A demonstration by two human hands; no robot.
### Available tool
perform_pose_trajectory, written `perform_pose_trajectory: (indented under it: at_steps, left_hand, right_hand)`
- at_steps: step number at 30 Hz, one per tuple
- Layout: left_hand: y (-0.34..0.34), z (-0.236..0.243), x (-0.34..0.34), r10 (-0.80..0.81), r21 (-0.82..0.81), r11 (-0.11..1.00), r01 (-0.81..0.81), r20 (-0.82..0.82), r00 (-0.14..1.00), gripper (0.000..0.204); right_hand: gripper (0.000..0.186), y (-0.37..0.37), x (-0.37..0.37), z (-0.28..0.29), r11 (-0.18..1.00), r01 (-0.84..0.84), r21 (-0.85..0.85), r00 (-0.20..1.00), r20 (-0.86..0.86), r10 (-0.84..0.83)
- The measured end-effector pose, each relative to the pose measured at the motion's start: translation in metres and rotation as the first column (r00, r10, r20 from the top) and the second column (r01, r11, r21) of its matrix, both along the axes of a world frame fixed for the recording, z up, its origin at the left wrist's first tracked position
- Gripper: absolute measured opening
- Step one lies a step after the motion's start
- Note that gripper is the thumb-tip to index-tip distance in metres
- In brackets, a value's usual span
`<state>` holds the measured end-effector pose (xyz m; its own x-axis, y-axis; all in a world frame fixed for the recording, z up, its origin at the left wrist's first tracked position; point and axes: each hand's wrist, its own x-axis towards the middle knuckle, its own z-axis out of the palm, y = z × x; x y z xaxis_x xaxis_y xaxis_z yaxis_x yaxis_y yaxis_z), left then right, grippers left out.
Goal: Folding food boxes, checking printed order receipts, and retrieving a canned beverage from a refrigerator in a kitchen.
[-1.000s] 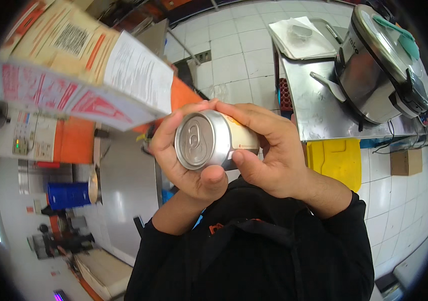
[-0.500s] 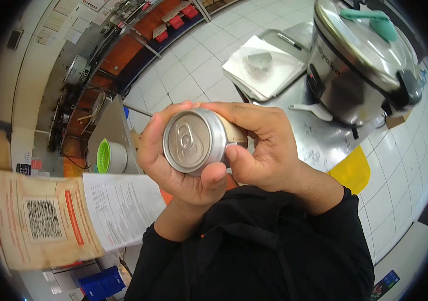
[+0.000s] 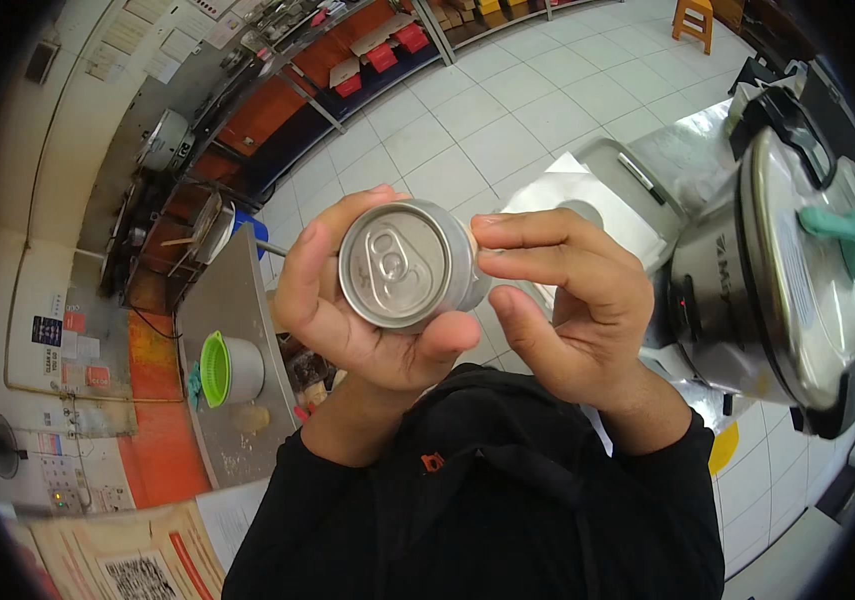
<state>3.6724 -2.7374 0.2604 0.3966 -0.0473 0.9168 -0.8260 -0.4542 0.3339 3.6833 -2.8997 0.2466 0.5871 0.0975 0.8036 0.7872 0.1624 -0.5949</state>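
Note:
A silver drink can [image 3: 399, 264] is tipped so its top faces me, and its pull tab lies flat on the unbroken lid. My left hand [image 3: 357, 325] wraps round the can, fingers along the far left side and thumb under the near rim. At the can's right side is my right hand [image 3: 582, 310], open, with index and middle fingertips at the can's wall and the thumb apart from it. Most of the can's body is hidden behind its lid and my fingers.
To the right, a large steel cooker [image 3: 747, 290] with a teal cloth on its lid stands on a metal table. Beside it a grey tray [image 3: 602, 155] holds white paper and a marker. A white tub with a green rim [image 3: 237, 368] stands on the left counter [image 3: 222, 440].
My right thumb and fingers have loosened from the can and spread, while my left hand keeps its hold. The view has turned, with the printed sheets now lower left and the cooker farther right.

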Motion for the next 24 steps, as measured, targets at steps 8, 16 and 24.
perform_pose_trajectory:
  at_steps: [8, 16, 24]
  left_hand:
    - [0.092, -0.019, 0.123, 0.191, 0.157, 0.958, -0.242, 0.283, 0.94, 0.096]
    - [0.22, -0.021, 0.287, 0.093, 0.108, 0.986, -0.124, 0.26, 0.961, 0.087]
    - [0.275, -0.047, 0.443, -0.08, 0.092, 0.992, 0.085, -0.057, 0.995, 0.08]
  right_hand:
    - [0.018, 0.089, 0.111, 0.0, 0.992, 0.084, -0.092, 0.995, -0.05, -0.089]
    - [0.016, 0.218, 0.27, 0.007, 0.969, 0.191, -0.16, 0.981, -0.012, -0.195]
    - [0.017, 0.275, 0.421, -0.014, 0.928, 0.295, -0.226, 0.944, -0.079, -0.319]
